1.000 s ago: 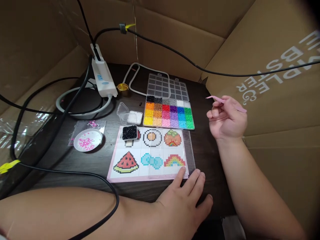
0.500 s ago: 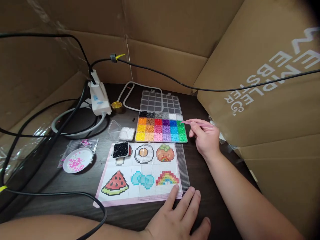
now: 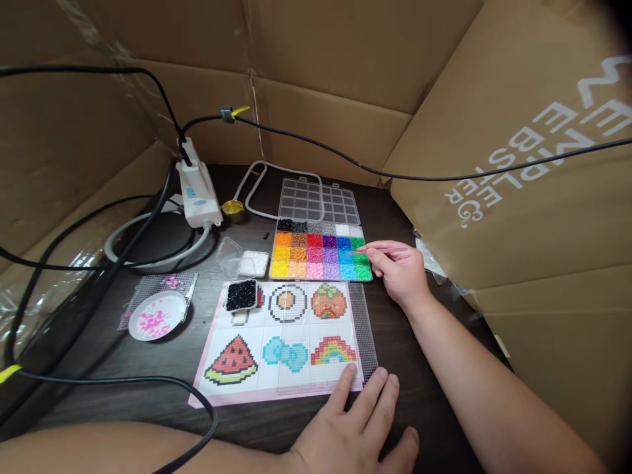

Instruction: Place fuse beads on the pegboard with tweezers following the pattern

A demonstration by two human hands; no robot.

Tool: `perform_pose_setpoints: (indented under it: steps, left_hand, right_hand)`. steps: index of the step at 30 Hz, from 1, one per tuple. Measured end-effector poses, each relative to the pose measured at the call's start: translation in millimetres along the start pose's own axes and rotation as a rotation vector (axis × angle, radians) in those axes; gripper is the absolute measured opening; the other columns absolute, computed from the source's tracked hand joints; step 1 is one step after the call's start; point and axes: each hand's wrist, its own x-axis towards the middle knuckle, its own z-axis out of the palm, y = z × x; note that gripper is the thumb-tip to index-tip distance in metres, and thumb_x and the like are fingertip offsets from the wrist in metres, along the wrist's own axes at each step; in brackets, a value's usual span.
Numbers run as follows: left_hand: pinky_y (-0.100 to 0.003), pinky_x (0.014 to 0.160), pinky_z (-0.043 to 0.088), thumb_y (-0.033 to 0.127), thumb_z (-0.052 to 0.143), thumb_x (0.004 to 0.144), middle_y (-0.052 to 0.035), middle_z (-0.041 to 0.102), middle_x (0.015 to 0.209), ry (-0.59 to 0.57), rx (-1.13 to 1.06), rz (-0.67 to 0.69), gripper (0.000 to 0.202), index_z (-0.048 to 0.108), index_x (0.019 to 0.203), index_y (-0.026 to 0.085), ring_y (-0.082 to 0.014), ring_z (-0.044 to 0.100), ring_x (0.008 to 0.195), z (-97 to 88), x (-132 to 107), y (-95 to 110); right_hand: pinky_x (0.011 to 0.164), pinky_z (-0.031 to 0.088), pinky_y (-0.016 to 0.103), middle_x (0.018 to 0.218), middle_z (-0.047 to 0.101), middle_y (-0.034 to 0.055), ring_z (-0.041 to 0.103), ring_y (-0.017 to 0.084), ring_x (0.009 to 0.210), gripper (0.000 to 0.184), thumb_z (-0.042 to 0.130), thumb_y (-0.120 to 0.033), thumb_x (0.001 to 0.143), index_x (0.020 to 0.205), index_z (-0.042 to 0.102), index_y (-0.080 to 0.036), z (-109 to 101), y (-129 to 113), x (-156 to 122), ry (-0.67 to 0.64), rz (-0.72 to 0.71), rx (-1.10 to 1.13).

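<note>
My right hand (image 3: 397, 271) pinches a pair of pink tweezers (image 3: 388, 250), their tip at the blue compartments on the right of the bead box (image 3: 316, 250). Whether a bead sits in the tip is too small to tell. My left hand (image 3: 353, 421) lies with fingers spread, fingertips on the lower right edge of a clear pegboard (image 3: 368, 329). That board overlaps a printed pattern sheet (image 3: 210, 352) showing a watermelon, a bow, a rainbow, an egg and a persimmon-like fruit. A small tray of black beads (image 3: 241, 295) covers part of the sheet's upper left picture.
A white dish (image 3: 157, 316) with pink beads rests on another pegboard (image 3: 143, 288) at left. A box of white beads (image 3: 253, 264) stands behind the sheet. Further back are a gold cup (image 3: 233, 210) and a power strip (image 3: 200, 194). Black cables (image 3: 306, 135) cross the space; cardboard walls surround the table.
The tweezers in my right hand have moved slightly left and nearer, from the green compartments to the blue ones. My left hand stays on the board's edge. The view has shifted slightly.
</note>
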Motion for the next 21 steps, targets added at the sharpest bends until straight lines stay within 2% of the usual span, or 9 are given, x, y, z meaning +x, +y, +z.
perform_pose_setpoints:
  steps: [13,21]
  left_hand:
    - [-0.048,0.095,0.042,0.039,0.038,0.101,-0.0101,0.065,0.129,0.015,-0.026,-0.019,0.035,0.062,0.125,0.036,-0.0265,0.061,0.119,-1.6,0.4,0.1]
    - [-0.049,0.098,0.039,0.039,0.036,0.101,-0.0127,0.061,0.135,-0.076,-0.073,0.003,0.037,0.059,0.13,0.033,-0.0288,0.057,0.124,-2.3,0.6,0.3]
  right_hand:
    - [0.041,0.036,0.023,0.079,0.077,0.0074,0.046,0.007,0.044,0.016,0.074,-0.032,0.078,0.082,0.079,-0.016,-1.9,0.4,-0.7,-0.046,0.011,-0.087]
    - [0.04,0.036,0.023,0.079,0.077,0.0079,0.046,0.007,0.044,0.019,0.075,-0.033,0.078,0.082,0.078,-0.015,-2.8,1.0,-1.2,-0.049,0.014,-0.109]
